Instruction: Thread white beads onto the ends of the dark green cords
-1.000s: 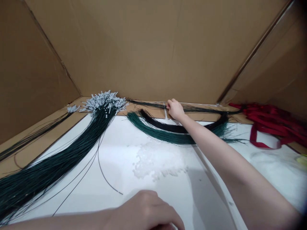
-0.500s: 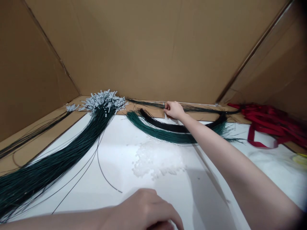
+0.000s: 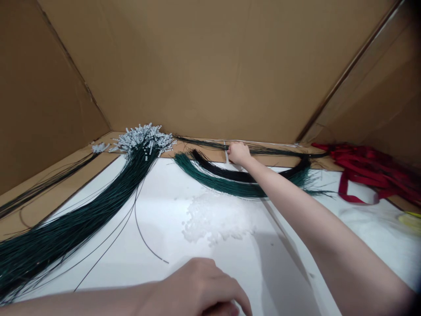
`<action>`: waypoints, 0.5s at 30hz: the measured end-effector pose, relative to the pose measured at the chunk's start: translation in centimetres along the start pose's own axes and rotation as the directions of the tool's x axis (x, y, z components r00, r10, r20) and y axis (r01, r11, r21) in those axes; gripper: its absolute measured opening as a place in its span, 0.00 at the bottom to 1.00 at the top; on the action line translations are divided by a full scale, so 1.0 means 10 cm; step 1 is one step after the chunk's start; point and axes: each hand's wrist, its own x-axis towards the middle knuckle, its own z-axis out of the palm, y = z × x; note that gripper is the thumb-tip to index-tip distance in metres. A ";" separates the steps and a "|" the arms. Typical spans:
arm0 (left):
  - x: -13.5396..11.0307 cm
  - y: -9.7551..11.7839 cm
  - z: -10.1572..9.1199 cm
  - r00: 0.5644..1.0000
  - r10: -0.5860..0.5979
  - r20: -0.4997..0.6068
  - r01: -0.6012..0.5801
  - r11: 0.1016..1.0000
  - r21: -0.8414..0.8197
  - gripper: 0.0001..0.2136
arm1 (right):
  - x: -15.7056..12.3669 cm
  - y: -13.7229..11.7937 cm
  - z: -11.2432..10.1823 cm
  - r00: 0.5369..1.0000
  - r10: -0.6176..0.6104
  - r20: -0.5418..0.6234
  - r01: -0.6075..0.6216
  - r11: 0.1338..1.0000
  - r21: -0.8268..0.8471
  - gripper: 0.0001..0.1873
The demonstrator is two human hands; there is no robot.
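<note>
My right hand (image 3: 239,153) reaches to the back of the work surface with its fingers curled closed. It lies over a thin bundle of dark green wires (image 3: 204,142), just right of a narrow white strip (image 3: 226,154); whatever its fingers hold is hidden. In front of it curve a black bundle of wires (image 3: 226,173) and a green bundle of wires (image 3: 213,182). Close to me, my left hand (image 3: 207,287) is bent with its fingers curled under, and I cannot make out what they hold. Small translucent white pieces (image 3: 213,217) lie spread between the hands.
A thick bundle of green wires with white beaded tips (image 3: 108,210) stretches along the left. A thinner bundle (image 3: 49,186) lies beyond it. Red ribbon (image 3: 371,171) is heaped at the right, near clear plastic (image 3: 378,232). Cardboard walls (image 3: 210,66) enclose the back and sides.
My right hand has shifted slightly to the right, leaving more of the narrow white strip showing beside it. My left hand stays nearly still.
</note>
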 end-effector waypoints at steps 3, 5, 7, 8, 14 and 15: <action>-0.01 0.00 0.00 1.000 -0.001 -0.005 0.001 1.000 -0.001 0.11 | -0.01 -0.01 0.00 1.000 0.016 -0.004 -0.016 1.000 -0.004 0.18; -0.01 0.00 0.01 1.000 -0.003 -0.008 0.003 1.000 -0.003 0.10 | -0.02 0.00 -0.01 1.000 0.024 -0.012 -0.024 1.000 -0.004 0.18; -0.01 0.00 0.01 1.000 -0.002 -0.006 0.002 1.000 -0.005 0.11 | -0.02 -0.01 -0.02 0.999 0.027 -0.021 -0.027 1.000 -0.005 0.18; -0.01 0.00 0.01 1.000 0.003 -0.005 -0.003 1.000 -0.004 0.11 | -0.02 -0.01 -0.02 0.999 0.028 -0.025 -0.028 1.000 -0.006 0.18; 0.01 0.01 -0.01 1.000 0.018 -0.017 -0.018 1.000 0.001 0.11 | 0.01 -0.09 0.01 0.999 0.045 -0.030 -0.045 0.999 -0.008 0.18; 0.01 0.01 -0.01 1.000 0.019 -0.023 -0.019 1.000 0.004 0.11 | 0.01 -0.10 0.01 0.998 0.046 -0.031 -0.046 0.999 -0.006 0.18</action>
